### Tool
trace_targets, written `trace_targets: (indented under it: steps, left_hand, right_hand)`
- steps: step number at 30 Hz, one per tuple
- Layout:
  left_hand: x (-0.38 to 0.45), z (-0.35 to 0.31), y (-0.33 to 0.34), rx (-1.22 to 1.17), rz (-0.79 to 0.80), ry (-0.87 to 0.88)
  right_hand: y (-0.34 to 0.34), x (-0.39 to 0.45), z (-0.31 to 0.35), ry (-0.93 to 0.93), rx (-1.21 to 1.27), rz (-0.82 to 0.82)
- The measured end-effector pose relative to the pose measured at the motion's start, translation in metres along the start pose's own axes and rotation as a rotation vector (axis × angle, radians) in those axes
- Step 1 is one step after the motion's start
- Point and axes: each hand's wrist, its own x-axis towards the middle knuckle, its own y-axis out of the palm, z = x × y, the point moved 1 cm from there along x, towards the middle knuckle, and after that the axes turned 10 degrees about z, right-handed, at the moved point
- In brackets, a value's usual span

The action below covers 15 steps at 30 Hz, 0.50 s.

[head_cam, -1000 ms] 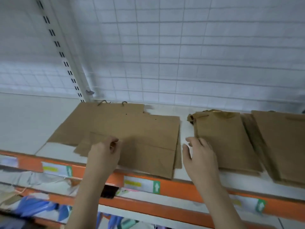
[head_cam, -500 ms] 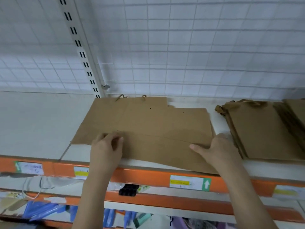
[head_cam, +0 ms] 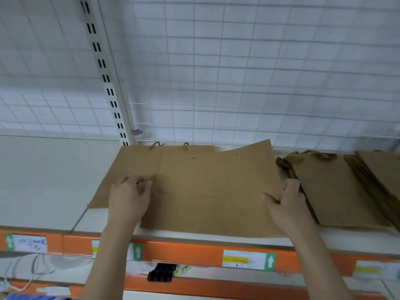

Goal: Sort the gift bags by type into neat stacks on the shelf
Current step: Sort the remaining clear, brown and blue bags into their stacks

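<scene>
Two large flat brown paper gift bags lie overlapped on the white shelf [head_cam: 43, 180]. The top bag [head_cam: 212, 191] is tilted, its far right corner raised off the shelf. The lower bag [head_cam: 138, 161] shows twine handles at the back. My left hand [head_cam: 129, 198] pinches the top bag's left edge with curled fingers. At the bag's right edge, my right hand [head_cam: 287, 204] grips it, thumb on top and fingers wrapped around the side. To the right lie a stack of smaller brown bags [head_cam: 333, 191] and another stack [head_cam: 381, 169] at the frame's edge.
A white wire-grid back panel [head_cam: 238, 72] and a slotted upright post [head_cam: 104, 72] stand behind the shelf. An orange front rail [head_cam: 194, 254] with price labels runs along the shelf edge. Lower shelves with mixed goods show below.
My right hand went from beside the small stack to the large top bag's right edge and took hold of it. The bag's right side has lifted and shifted toward the back.
</scene>
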Motion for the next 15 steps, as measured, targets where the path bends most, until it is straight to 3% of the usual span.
trace_targets:
  steps: [8,12,15]
  left_hand:
    - [0.043,0.036,-0.014,0.184,0.259,-0.406]
    - [0.036,0.025,-0.016,0.201,0.163,-0.412]
    - [0.026,0.015,-0.019,0.131,-0.010,-0.395]
  right_hand:
    - [0.011,-0.005,-0.001,-0.044,0.117,-0.053]
    - [0.012,-0.006,0.000,-0.065,0.161,-0.061]
    - [0.010,-0.009,0.004,-0.101,0.201,-0.068]
